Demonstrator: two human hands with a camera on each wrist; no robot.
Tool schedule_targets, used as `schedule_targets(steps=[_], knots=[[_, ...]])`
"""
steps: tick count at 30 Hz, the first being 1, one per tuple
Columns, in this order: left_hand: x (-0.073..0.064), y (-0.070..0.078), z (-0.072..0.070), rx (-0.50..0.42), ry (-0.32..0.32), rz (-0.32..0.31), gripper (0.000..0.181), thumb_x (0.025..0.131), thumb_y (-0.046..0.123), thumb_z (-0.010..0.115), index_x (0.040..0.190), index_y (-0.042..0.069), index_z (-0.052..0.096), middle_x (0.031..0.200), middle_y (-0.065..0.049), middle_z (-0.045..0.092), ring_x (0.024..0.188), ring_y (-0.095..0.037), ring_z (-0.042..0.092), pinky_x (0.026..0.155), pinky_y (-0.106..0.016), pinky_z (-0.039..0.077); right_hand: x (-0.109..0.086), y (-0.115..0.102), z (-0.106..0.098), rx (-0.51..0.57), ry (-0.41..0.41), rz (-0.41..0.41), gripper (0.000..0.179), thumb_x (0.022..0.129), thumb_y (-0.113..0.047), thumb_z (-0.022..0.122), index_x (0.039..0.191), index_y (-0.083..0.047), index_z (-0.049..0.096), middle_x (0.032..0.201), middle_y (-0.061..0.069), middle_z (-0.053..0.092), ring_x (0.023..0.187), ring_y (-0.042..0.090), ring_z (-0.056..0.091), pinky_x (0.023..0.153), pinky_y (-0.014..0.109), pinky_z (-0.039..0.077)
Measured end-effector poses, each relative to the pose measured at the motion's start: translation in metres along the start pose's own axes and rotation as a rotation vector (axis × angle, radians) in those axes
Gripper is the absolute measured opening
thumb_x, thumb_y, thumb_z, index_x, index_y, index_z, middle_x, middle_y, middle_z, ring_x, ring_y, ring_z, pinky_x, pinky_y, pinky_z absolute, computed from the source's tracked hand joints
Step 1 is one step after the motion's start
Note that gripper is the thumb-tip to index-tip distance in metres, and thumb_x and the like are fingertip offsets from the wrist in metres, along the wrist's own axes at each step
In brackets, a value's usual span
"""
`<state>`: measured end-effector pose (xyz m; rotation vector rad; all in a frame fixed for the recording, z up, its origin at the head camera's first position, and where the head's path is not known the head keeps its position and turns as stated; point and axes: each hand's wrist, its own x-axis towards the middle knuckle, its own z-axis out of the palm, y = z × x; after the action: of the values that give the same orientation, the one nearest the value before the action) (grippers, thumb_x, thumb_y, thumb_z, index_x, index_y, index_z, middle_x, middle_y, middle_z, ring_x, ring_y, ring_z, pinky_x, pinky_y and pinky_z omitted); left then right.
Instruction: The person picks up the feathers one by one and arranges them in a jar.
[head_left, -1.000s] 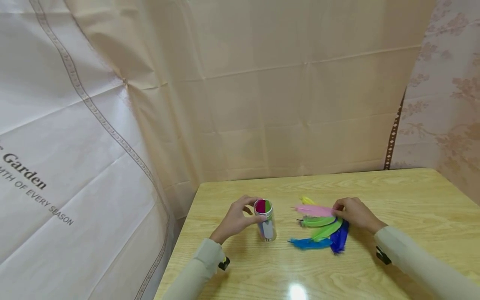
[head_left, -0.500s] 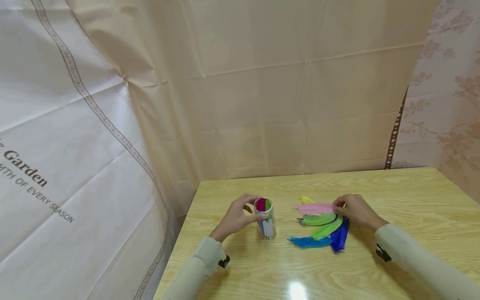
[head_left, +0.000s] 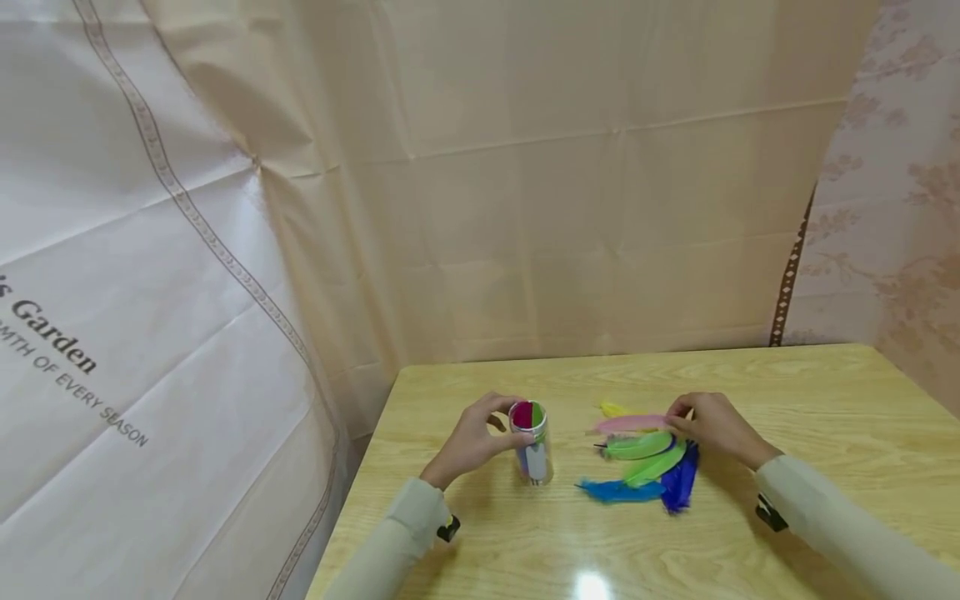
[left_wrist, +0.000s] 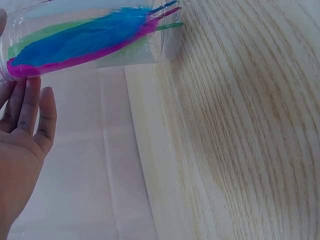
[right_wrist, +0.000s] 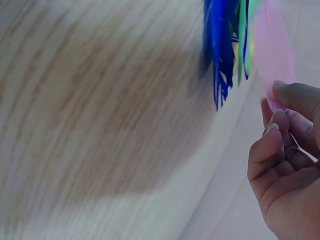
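Observation:
My left hand (head_left: 474, 435) grips the rim of a clear plastic jar (head_left: 537, 467) that stands upright on the table. In the left wrist view, a blue feather (left_wrist: 85, 42), a magenta feather (left_wrist: 75, 61) and a green one show through the jar's wall. Between thumb and fingertips my right hand (head_left: 716, 427) pinches the end of a pink feather (right_wrist: 274, 47). Beside it on the table lie two lime green feathers (head_left: 652, 467), a light blue feather (head_left: 621, 492), a dark blue feather (head_left: 679, 479) and a yellow feather (head_left: 612, 409), partly behind the pink one.
The wood-grain table (head_left: 480, 550) ends at a beige hanging cloth (head_left: 525, 250) behind. A white printed cloth (head_left: 150, 333) hangs at the left, a floral one (head_left: 892, 233) at the right. Bands with small black devices (head_left: 448, 528) sit at both wrists.
The pink feather has been lifted slightly and turned edge-on in my right hand's pinch. My left hand keeps its place on the jar.

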<state>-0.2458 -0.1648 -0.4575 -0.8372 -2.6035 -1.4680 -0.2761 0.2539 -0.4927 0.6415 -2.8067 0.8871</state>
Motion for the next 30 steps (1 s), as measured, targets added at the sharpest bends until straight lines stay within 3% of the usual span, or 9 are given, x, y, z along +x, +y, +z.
schedule_targets(steps=[7,10,17,25,30], knots=[[-0.004,-0.004,0.000,0.016,-0.003,0.007,0.051,0.088,0.040,0.083,0.134,0.029,0.065,0.118,0.010,0.062,0.108,-0.013,0.057,0.090,-0.042,0.055,0.002,-0.006,-0.004,0.022,0.015,-0.007,0.005,0.095,-0.013,0.076,0.091,-0.010,0.075,0.083,-0.005,0.069,0.070,0.007,0.057,0.059,0.025,0.049],[-0.005,-0.005,0.002,0.017,-0.010,0.012,0.051,0.088,0.042,0.082,0.135,0.028,0.065,0.119,0.010,0.062,0.108,-0.014,0.058,0.090,-0.043,0.055,0.001,-0.006,-0.004,0.036,0.025,-0.011,0.004,0.095,-0.012,0.075,0.092,-0.011,0.075,0.083,-0.005,0.069,0.068,0.007,0.058,0.057,0.025,0.049],[-0.001,-0.003,-0.001,0.010,-0.016,0.035,0.051,0.089,0.039,0.082,0.135,0.027,0.065,0.119,0.008,0.063,0.108,-0.016,0.058,0.090,-0.046,0.055,0.003,-0.015,-0.008,0.072,0.073,-0.039,0.006,0.097,-0.015,0.073,0.094,-0.011,0.075,0.085,-0.001,0.069,0.062,0.006,0.053,0.052,0.025,0.046],[-0.001,-0.002,0.000,0.008,-0.012,0.009,0.053,0.088,0.026,0.084,0.137,0.021,0.065,0.121,0.001,0.063,0.109,-0.023,0.058,0.091,-0.053,0.053,0.007,-0.023,-0.012,0.068,0.113,-0.062,0.005,0.096,-0.016,0.075,0.094,-0.012,0.077,0.085,-0.001,0.071,0.059,0.008,0.052,0.050,0.025,0.045],[-0.004,0.014,-0.001,0.003,-0.011,-0.006,0.053,0.089,0.018,0.083,0.138,0.012,0.064,0.122,-0.008,0.064,0.111,-0.029,0.058,0.092,-0.056,0.052,0.008,-0.027,-0.015,0.077,0.119,-0.056,0.007,0.096,-0.018,0.075,0.095,-0.011,0.077,0.085,0.000,0.072,0.059,0.011,0.052,0.050,0.025,0.043]])
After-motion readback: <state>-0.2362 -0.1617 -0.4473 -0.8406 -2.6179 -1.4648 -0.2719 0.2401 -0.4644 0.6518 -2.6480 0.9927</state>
